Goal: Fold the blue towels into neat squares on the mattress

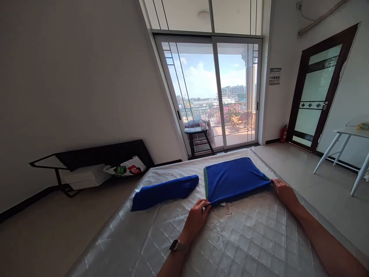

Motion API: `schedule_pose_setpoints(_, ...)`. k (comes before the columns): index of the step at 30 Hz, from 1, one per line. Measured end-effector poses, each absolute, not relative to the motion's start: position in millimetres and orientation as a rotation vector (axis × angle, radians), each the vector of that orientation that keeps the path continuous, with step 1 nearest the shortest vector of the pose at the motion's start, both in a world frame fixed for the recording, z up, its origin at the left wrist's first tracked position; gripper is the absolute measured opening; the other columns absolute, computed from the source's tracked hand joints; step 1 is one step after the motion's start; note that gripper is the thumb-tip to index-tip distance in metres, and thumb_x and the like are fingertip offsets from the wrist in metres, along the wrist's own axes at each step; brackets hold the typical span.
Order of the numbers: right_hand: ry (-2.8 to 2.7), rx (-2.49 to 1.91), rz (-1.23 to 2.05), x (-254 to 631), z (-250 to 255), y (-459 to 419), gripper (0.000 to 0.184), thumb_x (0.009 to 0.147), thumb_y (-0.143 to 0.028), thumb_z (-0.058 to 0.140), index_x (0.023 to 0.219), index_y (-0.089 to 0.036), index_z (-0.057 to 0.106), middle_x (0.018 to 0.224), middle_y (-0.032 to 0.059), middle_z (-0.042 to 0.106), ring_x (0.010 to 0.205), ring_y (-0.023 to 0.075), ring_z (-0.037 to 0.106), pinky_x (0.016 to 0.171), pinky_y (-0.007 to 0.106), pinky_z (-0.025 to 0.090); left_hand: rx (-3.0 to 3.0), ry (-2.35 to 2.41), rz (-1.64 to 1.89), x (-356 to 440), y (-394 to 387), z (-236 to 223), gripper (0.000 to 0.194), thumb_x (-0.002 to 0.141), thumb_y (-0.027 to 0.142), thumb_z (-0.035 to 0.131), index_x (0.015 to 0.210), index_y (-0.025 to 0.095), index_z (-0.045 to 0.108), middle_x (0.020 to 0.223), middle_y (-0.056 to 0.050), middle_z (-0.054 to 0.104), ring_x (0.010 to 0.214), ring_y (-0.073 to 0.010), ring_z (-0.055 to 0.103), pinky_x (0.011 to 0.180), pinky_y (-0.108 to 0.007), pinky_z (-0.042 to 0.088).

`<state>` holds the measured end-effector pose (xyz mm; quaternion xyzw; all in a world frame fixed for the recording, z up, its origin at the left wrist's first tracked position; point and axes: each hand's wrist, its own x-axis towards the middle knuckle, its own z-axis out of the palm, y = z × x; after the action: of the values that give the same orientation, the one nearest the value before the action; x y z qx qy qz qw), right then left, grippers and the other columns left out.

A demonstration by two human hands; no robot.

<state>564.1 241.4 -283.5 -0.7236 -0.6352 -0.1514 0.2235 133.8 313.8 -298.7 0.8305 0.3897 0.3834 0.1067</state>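
A folded blue cloth point(235, 179) with green edging lies flat on a quilted mattress point(245, 234) under clear plastic. My left hand point(198, 211), with a watch on its wrist, pinches the cloth's near left corner. At the near right corner, my right hand point(284, 191) has its fingers closed on the same cloth, drawing that corner out to a point. To the left rests a second blue cloth point(165, 192), folded into a narrow strip, touched by neither hand. A small white tag shows under the near edge of the larger cloth.
Beyond the mattress stand a dark stool point(198, 131) and a sliding glass door point(215, 92). A black rack point(106, 156) with bags is at the left wall. On the right are a white table point(346, 132), a fire extinguisher point(284, 134) and a brown-framed door point(324, 90).
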Motion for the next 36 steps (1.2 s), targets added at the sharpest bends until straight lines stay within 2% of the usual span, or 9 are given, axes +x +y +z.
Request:
schedule_pose_setpoints(5,-1.816,-1.944,-0.284,567,-282,240,0.029,0.092,-0.018,0.046,0.108,-0.022,0.069,0.113,0.0088,0.074,0.106,0.0243,0.070,0.093,0.037,0.056,2.489,1.134,1.127,134,313,-299,0.014,0.093,0.024,0.053,0.087,0.024,0.066,0.096,-0.005,0.071,0.087,-0.0195,0.071,0.080,-0.033,0.058)
schedule_pose_setpoints(13,-1.842,-1.931,-0.215,568,-278,242,0.029,0.090,-0.015,0.047,0.104,-0.022,0.071,0.108,0.0090,0.075,0.106,0.0246,0.069,0.095,0.037,0.054,2.571,1.163,0.922,130,316,-299,0.016,0.092,0.018,0.051,0.080,0.024,0.061,0.089,-0.004,0.069,0.080,-0.0188,0.069,0.075,-0.031,0.056)
schedule_pose_setpoints(22,-1.816,-1.902,-0.225,571,-284,242,0.029,0.087,-0.016,0.048,0.105,-0.023,0.071,0.106,0.0081,0.075,0.103,0.0243,0.069,0.096,0.037,0.054,2.628,1.173,1.027,133,309,-298,0.012,0.090,0.020,0.052,0.091,0.024,0.063,0.094,-0.005,0.069,0.088,-0.0204,0.070,0.083,-0.035,0.058)
schedule_pose_setpoints(25,-1.803,-1.909,-0.308,569,-284,240,0.033,0.085,-0.017,0.050,0.112,-0.022,0.069,0.114,0.0086,0.073,0.109,0.0254,0.067,0.100,0.040,0.052,2.665,1.197,1.068,133,309,-300,0.015,0.090,0.022,0.055,0.101,0.024,0.064,0.102,-0.007,0.070,0.096,-0.0223,0.069,0.089,-0.039,0.058)
schedule_pose_setpoints(29,-1.814,-1.847,-0.392,555,-276,238,0.041,0.087,-0.021,0.051,0.126,-0.022,0.064,0.133,0.0094,0.064,0.121,0.0274,0.061,0.106,0.045,0.048,2.751,1.245,1.111,134,308,-300,0.035,0.090,0.029,0.060,0.125,0.024,0.060,0.128,-0.011,0.066,0.117,-0.0266,0.063,0.101,-0.045,0.053)
schedule_pose_setpoints(32,-1.936,-1.720,-0.353,534,-274,240,0.046,0.091,-0.028,0.052,0.136,-0.023,0.057,0.143,0.0090,0.057,0.130,0.0269,0.055,0.110,0.045,0.045,2.816,1.177,1.021,135,307,-298,0.049,0.092,0.031,0.059,0.141,0.027,0.051,0.146,-0.008,0.056,0.134,-0.0251,0.053,0.110,-0.044,0.047)
schedule_pose_setpoints(36,-2.112,-1.655,-0.208,514,-280,244,0.052,0.093,-0.035,0.052,0.145,-0.027,0.050,0.149,0.0081,0.052,0.138,0.0257,0.047,0.114,0.047,0.040,2.797,1.133,0.898,136,308,-300,0.046,0.096,0.028,0.054,0.142,0.030,0.051,0.147,-0.006,0.055,0.136,-0.0213,0.051,0.110,-0.043,0.047)
